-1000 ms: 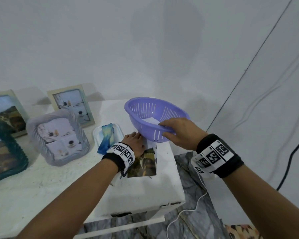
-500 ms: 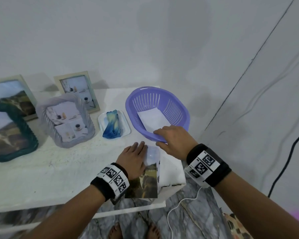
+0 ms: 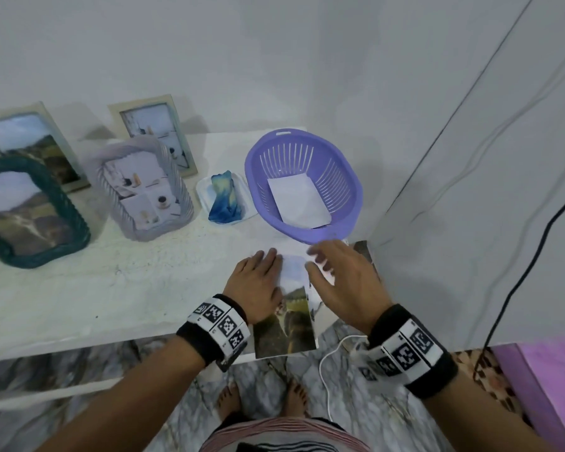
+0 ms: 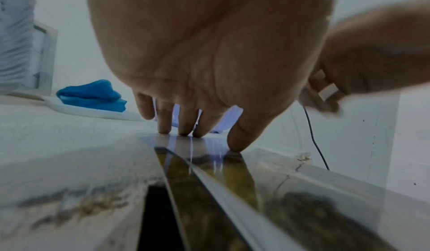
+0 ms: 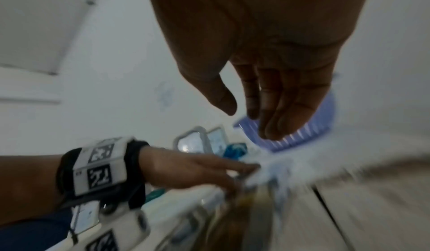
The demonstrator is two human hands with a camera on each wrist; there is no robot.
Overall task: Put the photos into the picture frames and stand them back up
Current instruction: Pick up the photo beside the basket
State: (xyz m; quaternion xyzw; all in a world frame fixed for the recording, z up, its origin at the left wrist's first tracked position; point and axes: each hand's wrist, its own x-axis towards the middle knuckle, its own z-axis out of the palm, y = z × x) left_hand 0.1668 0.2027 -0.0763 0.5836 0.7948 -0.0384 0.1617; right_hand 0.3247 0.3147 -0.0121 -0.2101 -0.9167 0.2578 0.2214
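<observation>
A stack of landscape photos (image 3: 286, 324) lies at the white table's (image 3: 79, 298) front right corner and overhangs its edge. My left hand (image 3: 268, 272) rests flat on the stack, with straight fingertips (image 4: 184, 131) pressing the glossy top photo (image 4: 209, 170). My right hand (image 3: 320, 262) hovers open and blurred just above the photos, holding nothing; its fingers (image 5: 267, 111) hang relaxed. Another photo corner (image 3: 362, 252) shows beyond it. Four frames with pictures stand at the left: teal (image 3: 0, 243), lilac-grey (image 3: 183, 203), cream (image 3: 190, 158) and pale (image 3: 62, 148).
A purple basket (image 3: 346, 177) holding a white sheet (image 3: 297, 200) sits on the table right behind my hands, close to the wall corner. A blue cloth (image 3: 225, 200) lies on a small white tray (image 3: 203, 194) beside it. A white cable (image 3: 327, 370) trails on the marble floor.
My right hand set the lifted purple basket down on the table, let go and drew back over the photos. My left hand stayed pressed on the stack. The view tilted downward.
</observation>
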